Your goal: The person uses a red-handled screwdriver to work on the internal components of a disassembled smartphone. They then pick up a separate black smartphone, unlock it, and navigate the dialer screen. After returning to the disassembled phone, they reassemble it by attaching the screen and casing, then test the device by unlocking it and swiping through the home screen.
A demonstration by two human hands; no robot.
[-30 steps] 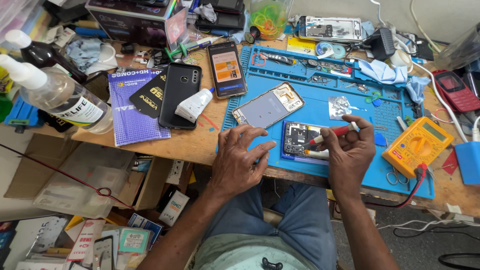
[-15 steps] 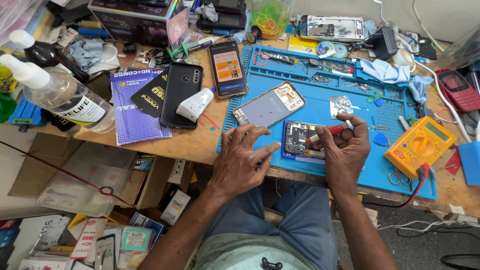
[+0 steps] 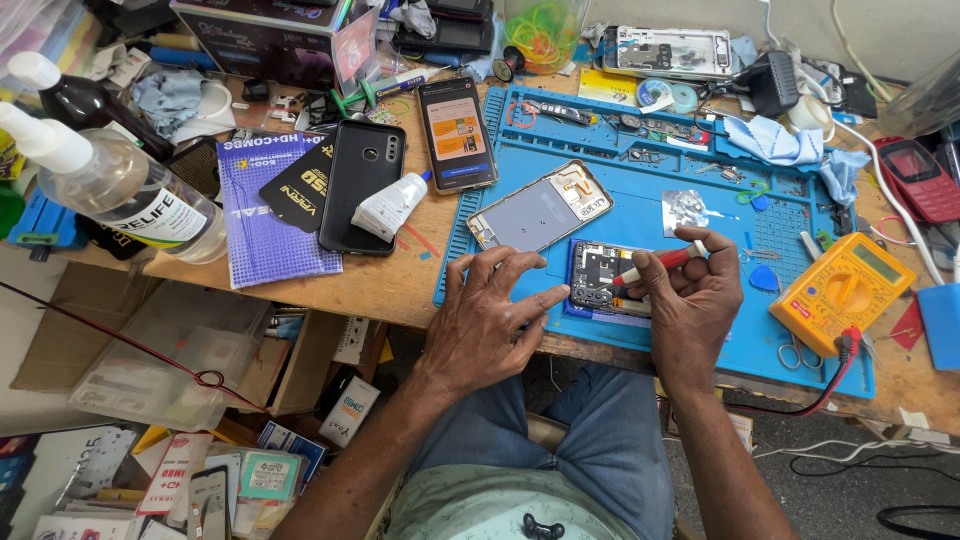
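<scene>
An opened phone body [image 3: 598, 275] with its circuit boards showing lies on the blue work mat [image 3: 720, 330] near the table's front edge. My left hand [image 3: 490, 325] rests flat with spread fingers on the mat, its index fingertip touching the phone's left side. My right hand [image 3: 695, 300] holds a red-handled screwdriver [image 3: 655, 265], its tip pointing down at the phone's right part. A detached phone frame with a grey panel [image 3: 540, 212] lies tilted just beyond my left hand.
A yellow multimeter [image 3: 840, 290] sits at the right with a red lead [image 3: 800, 405]. A black phone case [image 3: 360, 185], white glue tube [image 3: 388, 207], lit phone [image 3: 457, 133], purple package [image 3: 270, 215] and spray bottles [image 3: 110, 190] crowd the left. Cardboard boxes [image 3: 120, 340] stand under the table.
My right hand has tilted the screwdriver and brought its tip lower onto the phone. My left hand has stayed pressed beside it. The view has shifted slightly.
</scene>
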